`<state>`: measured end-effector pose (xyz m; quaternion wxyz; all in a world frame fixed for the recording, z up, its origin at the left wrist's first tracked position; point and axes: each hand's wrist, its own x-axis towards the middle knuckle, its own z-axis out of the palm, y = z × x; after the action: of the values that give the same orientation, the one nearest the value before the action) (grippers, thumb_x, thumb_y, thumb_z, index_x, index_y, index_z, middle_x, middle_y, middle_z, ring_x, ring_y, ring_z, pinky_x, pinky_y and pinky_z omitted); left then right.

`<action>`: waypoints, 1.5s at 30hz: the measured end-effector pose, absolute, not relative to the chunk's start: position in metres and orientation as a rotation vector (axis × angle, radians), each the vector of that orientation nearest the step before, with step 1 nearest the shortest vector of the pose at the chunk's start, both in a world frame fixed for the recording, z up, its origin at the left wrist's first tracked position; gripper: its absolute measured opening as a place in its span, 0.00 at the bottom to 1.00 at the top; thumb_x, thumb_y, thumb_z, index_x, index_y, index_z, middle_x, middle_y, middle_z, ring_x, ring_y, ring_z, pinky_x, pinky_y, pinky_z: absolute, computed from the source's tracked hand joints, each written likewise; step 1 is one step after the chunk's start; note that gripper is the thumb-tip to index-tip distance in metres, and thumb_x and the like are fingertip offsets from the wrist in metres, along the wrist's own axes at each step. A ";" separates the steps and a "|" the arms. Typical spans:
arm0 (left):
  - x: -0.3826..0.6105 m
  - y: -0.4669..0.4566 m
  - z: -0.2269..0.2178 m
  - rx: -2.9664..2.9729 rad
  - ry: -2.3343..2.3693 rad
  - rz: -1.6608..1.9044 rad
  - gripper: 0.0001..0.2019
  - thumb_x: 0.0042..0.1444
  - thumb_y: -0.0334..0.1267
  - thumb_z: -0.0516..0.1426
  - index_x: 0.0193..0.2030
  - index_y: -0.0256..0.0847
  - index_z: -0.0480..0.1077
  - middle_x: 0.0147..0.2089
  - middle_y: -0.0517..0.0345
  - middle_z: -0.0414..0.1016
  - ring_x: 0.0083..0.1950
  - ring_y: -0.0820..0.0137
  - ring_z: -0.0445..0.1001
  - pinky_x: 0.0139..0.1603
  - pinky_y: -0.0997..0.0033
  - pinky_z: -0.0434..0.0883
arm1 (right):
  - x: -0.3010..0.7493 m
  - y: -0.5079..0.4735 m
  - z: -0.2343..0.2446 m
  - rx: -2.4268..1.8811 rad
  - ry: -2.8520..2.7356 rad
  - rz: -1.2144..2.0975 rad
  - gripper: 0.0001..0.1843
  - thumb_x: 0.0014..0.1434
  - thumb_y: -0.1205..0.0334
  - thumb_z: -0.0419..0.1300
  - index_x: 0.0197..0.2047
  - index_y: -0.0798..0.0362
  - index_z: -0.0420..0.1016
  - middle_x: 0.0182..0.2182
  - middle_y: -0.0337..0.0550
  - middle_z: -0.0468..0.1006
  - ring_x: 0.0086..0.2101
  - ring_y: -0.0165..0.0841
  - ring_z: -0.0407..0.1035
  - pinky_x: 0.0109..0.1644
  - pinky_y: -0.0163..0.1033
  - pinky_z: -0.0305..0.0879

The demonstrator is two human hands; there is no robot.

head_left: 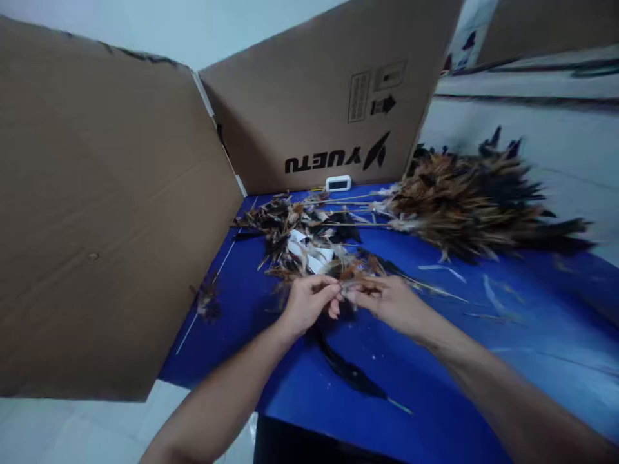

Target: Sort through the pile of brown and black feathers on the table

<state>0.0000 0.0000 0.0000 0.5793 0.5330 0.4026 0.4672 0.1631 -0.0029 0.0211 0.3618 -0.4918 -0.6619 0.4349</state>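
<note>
My left hand (312,303) and my right hand (387,299) meet over the blue table, fingertips nearly touching. Both are pinched on a small tuft of brownish feathers (355,285), whose lower ends are partly hidden by the fingers. Just beyond them spreads a loose heap of brown, black and pale feathers (278,222), with white strips (320,259) that look like paper or tape lying on it. One long black feather (353,375) with a pale quill lies on the near side of my hands, pointing down to the right.
Feathered bundles on thin sticks (459,200) lie at the back right. A small white device with a dark display (338,183) stands against the printed cardboard panel (309,96). Another cardboard panel (97,193) borders the left. Stray feathers (207,301) lie on the blue table (416,380).
</note>
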 end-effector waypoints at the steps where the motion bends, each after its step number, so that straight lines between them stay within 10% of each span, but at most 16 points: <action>1: -0.001 0.000 0.001 1.256 0.946 1.087 0.15 0.46 0.45 0.61 0.29 0.32 0.70 0.20 0.60 0.71 0.15 0.79 0.65 0.18 0.78 0.65 | 0.163 -0.002 0.019 -1.283 -1.713 1.099 0.11 0.49 0.55 0.58 0.26 0.54 0.74 0.20 0.37 0.71 0.21 0.28 0.60 0.24 0.34 0.56; 32: -0.010 0.000 0.004 1.013 0.900 0.939 0.17 0.40 0.43 0.66 0.30 0.30 0.71 0.26 0.55 0.74 0.19 0.80 0.67 0.21 0.79 0.67 | 0.166 0.001 0.008 -0.787 -2.098 0.124 0.10 0.61 0.69 0.52 0.29 0.52 0.71 0.29 0.42 0.74 0.33 0.31 0.69 0.39 0.38 0.67; 40: -0.012 0.001 0.005 1.002 0.873 0.858 0.15 0.42 0.42 0.66 0.27 0.30 0.71 0.25 0.56 0.73 0.18 0.82 0.65 0.20 0.81 0.65 | 0.167 0.001 0.009 -0.748 -2.077 0.217 0.11 0.60 0.68 0.53 0.28 0.52 0.73 0.29 0.44 0.75 0.33 0.33 0.69 0.39 0.40 0.66; 45: -0.011 0.002 0.010 0.966 0.882 0.991 0.14 0.43 0.41 0.65 0.26 0.29 0.71 0.21 0.58 0.70 0.17 0.83 0.63 0.20 0.81 0.62 | 0.162 0.002 0.006 -1.160 -1.621 0.745 0.17 0.49 0.61 0.63 0.44 0.51 0.72 0.34 0.43 0.78 0.32 0.35 0.72 0.35 0.40 0.69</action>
<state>-0.0108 0.0020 0.0103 0.6819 0.4307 0.3930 0.4416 0.1616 0.0020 0.0061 0.4854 -0.4767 -0.6660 0.3060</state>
